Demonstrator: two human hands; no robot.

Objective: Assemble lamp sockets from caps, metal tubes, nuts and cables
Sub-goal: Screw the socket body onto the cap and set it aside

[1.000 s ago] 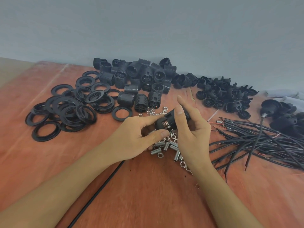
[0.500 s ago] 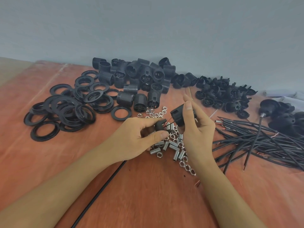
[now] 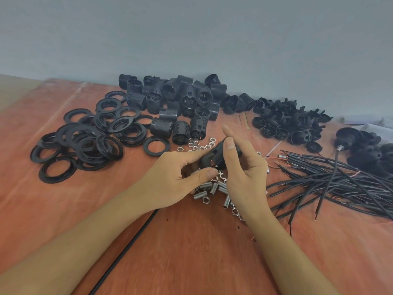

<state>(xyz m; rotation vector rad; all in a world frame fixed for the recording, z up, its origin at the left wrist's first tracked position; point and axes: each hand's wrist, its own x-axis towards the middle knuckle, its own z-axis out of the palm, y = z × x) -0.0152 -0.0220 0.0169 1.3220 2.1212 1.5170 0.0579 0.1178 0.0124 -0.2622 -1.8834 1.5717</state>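
Your left hand and right hand meet over the middle of the desk, above a scatter of tubes and nuts. Right fingers are curled round a black threaded socket — thumb pressed on its side, forefinger sticking up free. Left thumb and forefinger pinch a smaller black part that touches the socket's near end; whether the two are joined cannot be told from here. A black cable runs out from under your left forearm toward the near edge.

Around them:
- Flat rings are heaped far left.
- Socket bodies are piled against the wall, with caps to their right.
- Loose cables fan out at right, stripped ends toward your hands.
- Beyond the cables sit a few domed pieces — one has a cable hanging from a metal stub.
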